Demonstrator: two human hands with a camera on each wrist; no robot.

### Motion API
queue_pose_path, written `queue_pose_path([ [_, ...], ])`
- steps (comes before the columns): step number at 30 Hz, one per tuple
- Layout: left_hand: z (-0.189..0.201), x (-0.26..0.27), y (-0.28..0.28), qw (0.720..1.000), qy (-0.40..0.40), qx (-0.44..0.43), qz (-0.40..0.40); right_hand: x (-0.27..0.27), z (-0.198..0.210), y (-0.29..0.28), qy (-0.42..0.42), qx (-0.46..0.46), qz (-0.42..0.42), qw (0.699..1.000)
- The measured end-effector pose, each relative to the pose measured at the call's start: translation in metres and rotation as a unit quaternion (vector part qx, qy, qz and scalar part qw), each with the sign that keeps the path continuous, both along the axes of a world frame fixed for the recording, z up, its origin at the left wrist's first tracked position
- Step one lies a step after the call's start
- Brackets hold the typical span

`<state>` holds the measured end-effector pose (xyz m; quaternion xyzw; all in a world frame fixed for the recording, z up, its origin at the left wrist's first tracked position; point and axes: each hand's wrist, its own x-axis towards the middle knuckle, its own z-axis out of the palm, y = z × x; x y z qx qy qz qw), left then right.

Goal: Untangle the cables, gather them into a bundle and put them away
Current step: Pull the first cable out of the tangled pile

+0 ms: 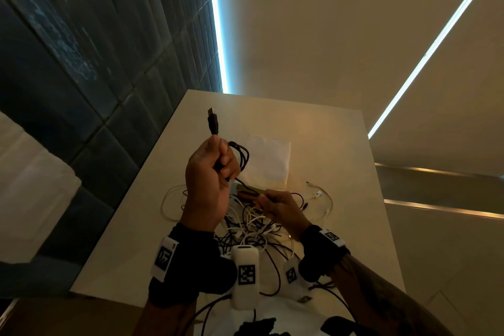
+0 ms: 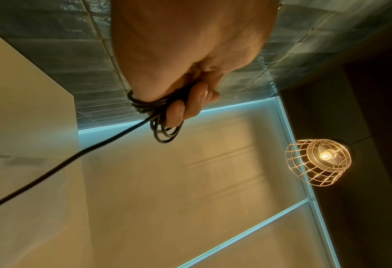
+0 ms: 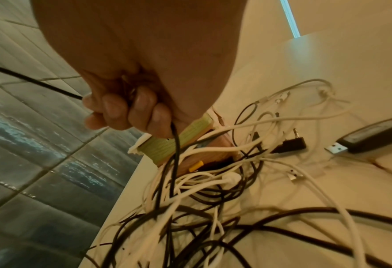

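While looping black cable in the clenched left hand, feed slack gently through the right hand, curled round it.
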<state>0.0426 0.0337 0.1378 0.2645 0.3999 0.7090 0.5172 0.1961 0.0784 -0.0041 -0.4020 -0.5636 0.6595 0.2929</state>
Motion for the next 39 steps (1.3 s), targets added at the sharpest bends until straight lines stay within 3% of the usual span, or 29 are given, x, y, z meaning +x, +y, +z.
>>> queue_pose_path([
  [8,-0.004,-0.014,0.003,0.999,-0.022,0.006,0.027,0.009,-0.028,-0.001,-0.020,-0.053,-0.016,0.998],
  [12,-0.008,-0.012,0.004,0.999,0.033,-0.019,0.037,0.008,-0.028,0.002,-0.035,-0.077,-0.050,0.995],
  [18,-0.018,-0.008,0.010,0.992,0.103,-0.059,0.035,-0.005,0.011,0.011,0.003,-0.054,-0.145,0.988],
  [24,-0.033,0.006,0.010,0.979,0.131,-0.149,0.056,-0.023,0.080,0.009,0.119,0.024,-0.123,0.985],
  [27,-0.032,0.009,0.009,0.976,0.104,-0.182,0.052,-0.027,0.104,0.002,0.135,0.102,-0.069,0.983],
  [29,-0.029,0.007,0.009,0.982,0.045,-0.181,0.035,-0.027,0.111,-0.003,0.137,0.120,-0.036,0.983],
  [34,-0.018,-0.004,0.006,0.985,-0.117,-0.120,-0.043,-0.022,0.097,-0.009,0.118,0.097,0.047,0.987],
  [39,-0.010,-0.004,0.004,0.989,-0.136,-0.042,-0.043,-0.016,0.061,-0.003,0.059,0.043,0.059,0.996],
])
